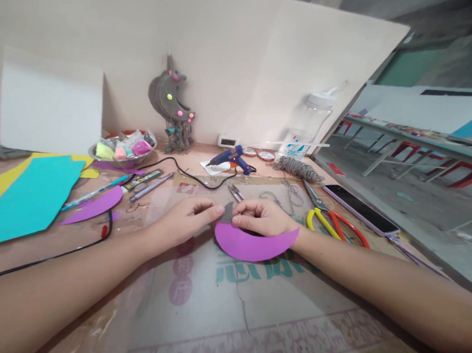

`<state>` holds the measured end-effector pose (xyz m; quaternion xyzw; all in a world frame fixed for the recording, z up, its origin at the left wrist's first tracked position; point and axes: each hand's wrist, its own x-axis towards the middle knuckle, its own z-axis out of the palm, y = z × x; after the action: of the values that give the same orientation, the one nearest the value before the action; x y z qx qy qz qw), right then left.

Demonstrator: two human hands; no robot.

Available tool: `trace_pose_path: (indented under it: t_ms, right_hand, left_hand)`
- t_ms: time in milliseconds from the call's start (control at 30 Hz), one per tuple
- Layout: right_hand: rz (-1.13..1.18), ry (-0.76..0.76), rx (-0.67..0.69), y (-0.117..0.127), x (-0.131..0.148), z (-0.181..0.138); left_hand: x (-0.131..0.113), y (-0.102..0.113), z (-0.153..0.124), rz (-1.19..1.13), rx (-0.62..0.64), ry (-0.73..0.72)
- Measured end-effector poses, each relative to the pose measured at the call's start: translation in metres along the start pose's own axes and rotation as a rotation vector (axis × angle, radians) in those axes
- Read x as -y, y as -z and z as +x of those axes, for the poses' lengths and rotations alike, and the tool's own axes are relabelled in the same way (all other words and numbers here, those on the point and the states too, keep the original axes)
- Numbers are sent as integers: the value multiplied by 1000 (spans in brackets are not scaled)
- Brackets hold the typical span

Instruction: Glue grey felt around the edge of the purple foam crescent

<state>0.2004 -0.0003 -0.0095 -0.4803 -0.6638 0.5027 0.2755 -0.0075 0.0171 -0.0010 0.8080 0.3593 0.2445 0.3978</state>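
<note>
A purple crescent of foam sheet (pixel 251 243) lies in front of me on the cardboard work mat (pixel 212 306). My left hand (pixel 184 218) and my right hand (pixel 262 216) meet above its upper edge. Both pinch a small grey piece (pixel 226 213) between fingertips, held at the crescent's tip. My right hand rests on the crescent. Small snips (pixel 234 192) lie just behind my fingers.
Yellow and red scissors (pixel 328 219) and a phone (pixel 360 209) lie to the right. A blue glue gun (pixel 232 159), grey yarn (pixel 296 168), a bowl of coloured clay (pixel 123 149), pens, a purple cut-out (pixel 96 206), teal (pixel 29 197) and yellow sheets and a black cable (pixel 65 253) surround the mat. A grey moon decoration (pixel 171 103) leans on the wall.
</note>
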Motion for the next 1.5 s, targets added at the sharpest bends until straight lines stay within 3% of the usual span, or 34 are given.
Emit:
trace_pose_path:
  t_ms: [267,367,433,500,667,967,1133,1367,1500]
  right_hand:
    - [65,68,34,4,2,-1]
    - [-92,141,-150,18,18,-5]
    - [-289,232,-335,30,27,-6]
    - [-499,326,-415,39,29,-5]
    - [-928,460,-199,37,11,3]
    - [-1202,210,-205,44,11,-5]
    - [-925,200,-216,50,11,1]
    - [19,464,-369,43,27,4]
    - [140,538,-465,49,33,2]
  left_hand:
    - [0,-2,-1,17,38,26]
    - [-1,-1,-1,47,42,-14]
    - [-1,-1,0,57,50,-37]
    - [-2,-1,0,66,56,-34]
    - [0,-3,0,65,56,-1]
    - [-4,-1,0,38,74,9]
    - [-1,-2,-1,49,76,-9]
    - [0,-2,-1,56,79,-13]
    - [1,-2,0,55,73,-22]
